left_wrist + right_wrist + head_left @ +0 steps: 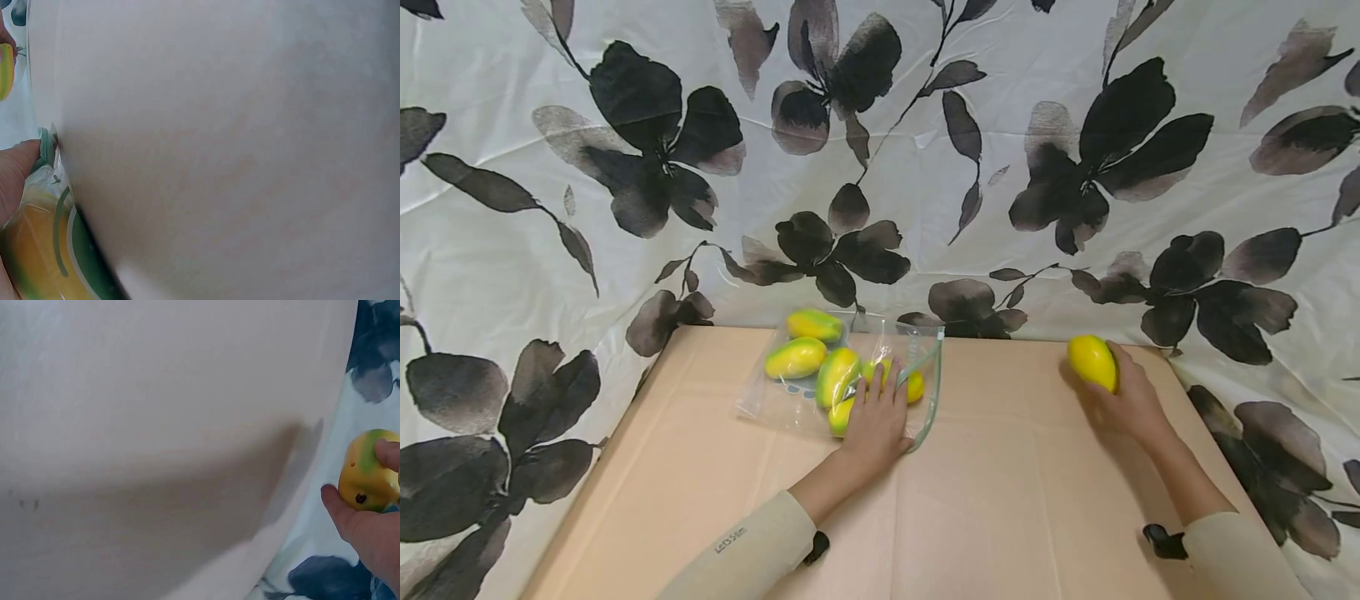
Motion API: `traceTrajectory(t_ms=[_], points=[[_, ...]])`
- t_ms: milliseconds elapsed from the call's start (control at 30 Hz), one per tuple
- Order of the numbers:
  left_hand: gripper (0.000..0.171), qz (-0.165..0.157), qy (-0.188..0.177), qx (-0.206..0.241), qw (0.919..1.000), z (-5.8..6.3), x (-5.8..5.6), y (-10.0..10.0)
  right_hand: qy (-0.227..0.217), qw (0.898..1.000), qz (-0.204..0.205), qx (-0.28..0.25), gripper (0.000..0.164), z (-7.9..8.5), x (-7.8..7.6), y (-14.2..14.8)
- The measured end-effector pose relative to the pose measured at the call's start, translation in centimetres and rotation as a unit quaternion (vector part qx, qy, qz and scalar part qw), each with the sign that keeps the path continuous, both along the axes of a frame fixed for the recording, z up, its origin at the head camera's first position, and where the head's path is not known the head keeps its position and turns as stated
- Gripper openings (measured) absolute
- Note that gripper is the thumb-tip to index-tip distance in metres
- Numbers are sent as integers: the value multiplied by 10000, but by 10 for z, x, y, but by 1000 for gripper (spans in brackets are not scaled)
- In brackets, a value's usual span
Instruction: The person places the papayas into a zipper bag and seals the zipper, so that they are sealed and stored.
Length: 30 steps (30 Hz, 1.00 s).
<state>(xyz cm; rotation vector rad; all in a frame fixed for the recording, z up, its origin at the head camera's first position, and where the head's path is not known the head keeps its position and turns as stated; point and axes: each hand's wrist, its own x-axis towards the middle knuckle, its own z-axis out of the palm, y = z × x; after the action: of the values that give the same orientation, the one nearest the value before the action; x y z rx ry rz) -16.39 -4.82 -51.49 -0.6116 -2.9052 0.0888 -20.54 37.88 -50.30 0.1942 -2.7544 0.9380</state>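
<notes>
A clear zip bag [758, 408] with a green zip edge lies toward the back of the board, with several yellow-green mangoes [795, 358] inside. My left hand [874, 421] rests on the bag's right part, fingers straight and spread over the fruit. In the left wrist view the thumb [19, 165] touches the green zip strip [45, 149]. Far to the right, my right hand [1131, 396] grips a single mango [1092, 363] near the board's back right corner. The right wrist view shows that mango [365, 472] between thumb and fingers, a dark spot on its end.
The pale tan board [977, 500] has fold lines running front to back. Behind it and at both sides hangs or lies white cloth [925, 208] with dark flower prints. A black strap piece [1165, 542] shows at the right wrist.
</notes>
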Motion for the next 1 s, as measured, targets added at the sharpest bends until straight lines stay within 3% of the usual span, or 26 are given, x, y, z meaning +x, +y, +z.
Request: traceTrajectory(t_ms=[367,700,1000], points=[[107,33,20,8,10000,-1,0,-1,339,9956,860,175,80,15,1,-41],[108,13,1,124,9999,0,1,-2,-655,9875,1423,177,78,26,6,-95],[107,-18,-17,55,10000,0,1,-2,-933,9785,1822,242,74,20,7,-135]])
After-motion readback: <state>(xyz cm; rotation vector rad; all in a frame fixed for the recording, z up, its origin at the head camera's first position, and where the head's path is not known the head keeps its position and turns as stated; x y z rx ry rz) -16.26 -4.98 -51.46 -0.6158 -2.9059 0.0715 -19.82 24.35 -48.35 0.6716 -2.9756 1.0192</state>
